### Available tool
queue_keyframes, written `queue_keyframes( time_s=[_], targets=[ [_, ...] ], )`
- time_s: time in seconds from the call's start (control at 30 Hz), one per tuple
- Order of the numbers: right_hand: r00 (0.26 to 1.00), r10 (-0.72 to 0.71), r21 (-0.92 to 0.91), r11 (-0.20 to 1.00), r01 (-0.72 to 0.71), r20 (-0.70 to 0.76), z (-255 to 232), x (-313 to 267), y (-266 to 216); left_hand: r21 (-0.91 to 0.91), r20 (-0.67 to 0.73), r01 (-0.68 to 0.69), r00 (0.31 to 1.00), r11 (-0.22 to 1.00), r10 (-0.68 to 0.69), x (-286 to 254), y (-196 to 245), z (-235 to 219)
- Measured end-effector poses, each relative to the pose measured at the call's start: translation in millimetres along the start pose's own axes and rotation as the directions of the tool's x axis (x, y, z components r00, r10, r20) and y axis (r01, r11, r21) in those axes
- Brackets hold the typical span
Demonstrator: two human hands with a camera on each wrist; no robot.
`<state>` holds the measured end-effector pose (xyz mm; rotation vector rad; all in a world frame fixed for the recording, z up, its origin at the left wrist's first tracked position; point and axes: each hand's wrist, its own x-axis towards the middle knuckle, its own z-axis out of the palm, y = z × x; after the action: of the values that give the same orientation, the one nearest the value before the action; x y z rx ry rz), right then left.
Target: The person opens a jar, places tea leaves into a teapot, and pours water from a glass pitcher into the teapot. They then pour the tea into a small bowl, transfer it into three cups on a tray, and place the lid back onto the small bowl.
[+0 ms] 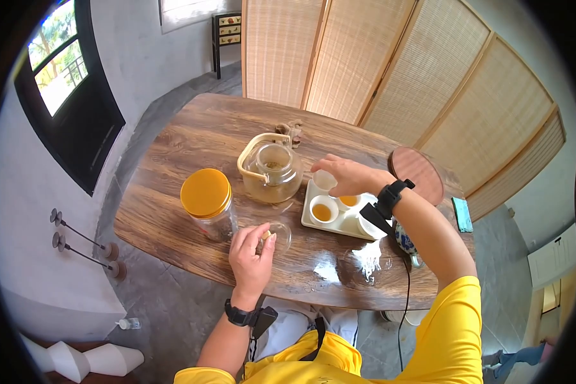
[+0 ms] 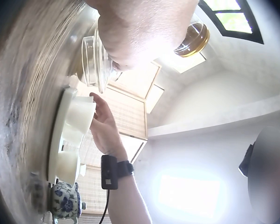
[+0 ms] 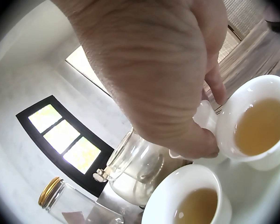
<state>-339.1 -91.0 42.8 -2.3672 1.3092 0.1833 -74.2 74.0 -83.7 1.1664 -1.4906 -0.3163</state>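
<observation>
My left hand [image 1: 251,259] pinches the knob of a clear glass lid [image 1: 285,238] low at the table's front edge; the left wrist view shows this lid [image 2: 101,63] beside the hand [image 2: 140,30]. At the white tray's [image 1: 329,225] back left corner, my right hand [image 1: 351,176] grips a white cup [image 1: 324,182] between thumb and fingers. From the right wrist, the gripped cup [image 3: 204,115] is partly hidden by the hand [image 3: 149,70]. Cups of amber tea [image 1: 322,212] stand close by. Left of the tray is a glass teapot [image 1: 272,185], lidless, its handle tilted to one side.
A jar with an orange-yellow lid [image 1: 206,193] stands left of my left hand. Right of the tray are a blue-and-white teapot [image 1: 404,239], a round wooden board [image 1: 417,174] and a turquoise cloth [image 1: 461,214]. A small brown figure [image 1: 290,132] sits behind the glass teapot.
</observation>
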Motion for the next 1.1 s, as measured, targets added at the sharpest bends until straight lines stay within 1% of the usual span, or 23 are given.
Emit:
queue_keyframes(
  time_s=[0.4,0.5,0.57,0.6,0.7,0.8,0.9,0.93,1.03,1.1],
  targets=[
    [0.998,0.063,-0.088,0.994,-0.061,0.023,-1.2,-2.7,-11.9,-0.014,0.009,0.009,1.000,1.000,-0.008,-0.7,-1.3,-0.1],
    [0.999,0.052,-0.103,0.993,-0.051,0.007,1.1,-1.9,-7.7,-0.024,0.010,0.023,1.000,0.999,-0.022,-1.0,0.1,0.0],
    [0.997,0.071,-0.101,0.992,-0.070,0.004,-1.1,-7.1,-7.2,-0.044,0.017,0.077,0.997,0.996,-0.076,-1.1,2.7,-0.7],
    [0.997,0.078,-0.091,0.993,-0.080,-0.028,-2.3,-11.8,-7.4,-0.055,0.022,0.103,0.995,0.993,-0.102,-1.0,3.9,-0.2],
    [0.988,0.109,-0.087,0.989,-0.118,-0.109,-5.5,-29.8,-4.3,-0.071,0.022,0.115,0.993,0.991,-0.114,-1.3,3.8,0.2],
    [0.978,0.134,-0.126,0.980,-0.155,-0.162,1.9,-51.7,1.4,-0.045,0.030,0.089,0.996,0.995,-0.088,-0.1,6.5,-0.2],
    [0.955,0.263,-0.196,0.938,-0.287,-0.139,20.4,-63.4,-0.4,0.031,0.037,0.070,0.997,0.997,-0.071,0.1,6.9,0.4],
    [0.948,0.266,-0.161,0.942,-0.295,-0.177,25.7,-67.3,-1.2,0.051,0.043,0.055,0.997,0.997,-0.057,0.0,6.6,1.4],
    [0.945,0.196,-0.103,0.968,-0.229,-0.263,42.7,-64.9,15.9,0.100,0.058,0.019,0.998,0.995,-0.025,-1.3,5.7,2.1],
    [0.944,0.201,-0.090,0.969,-0.231,-0.261,42.8,-64.7,15.1,0.113,0.060,0.006,0.998,0.994,-0.012,-1.5,5.2,2.3]
  ],
)
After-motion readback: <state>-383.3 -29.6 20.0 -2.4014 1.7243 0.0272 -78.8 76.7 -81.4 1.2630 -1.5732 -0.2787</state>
